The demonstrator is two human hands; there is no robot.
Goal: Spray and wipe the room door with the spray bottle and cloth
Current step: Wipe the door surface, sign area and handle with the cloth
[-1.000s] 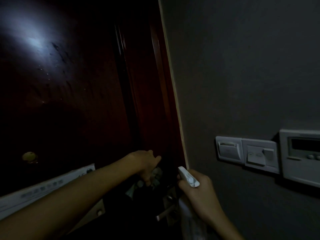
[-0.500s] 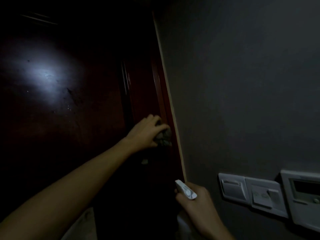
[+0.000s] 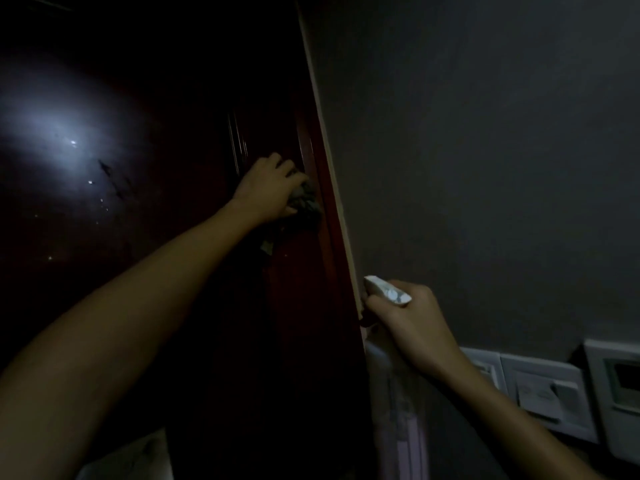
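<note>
Room door (image 3: pixel 145 209) dark reddish-brown, glossy; pale light glare and scattered droplets at left; crumpled grey cloth (image 3: pixel 305 199) pressed on door near right edge, left hand (image 3: pixel 268 187) curled round it; spray bottle (image 3: pixel 387 289) white head, translucent body, label unreadable; gripped by right hand (image 3: pixel 410 318) beside door frame, below cloth; wall switches (image 3: pixel 543 393) lower right.

I count one door (image 3: pixel 156 81), one cloth (image 3: pixel 305 199), one spray bottle (image 3: pixel 386 293), three wall panels (image 3: pixel 543 393), plus left hand (image 3: pixel 268 183) and right hand (image 3: pixel 407 318).
</note>
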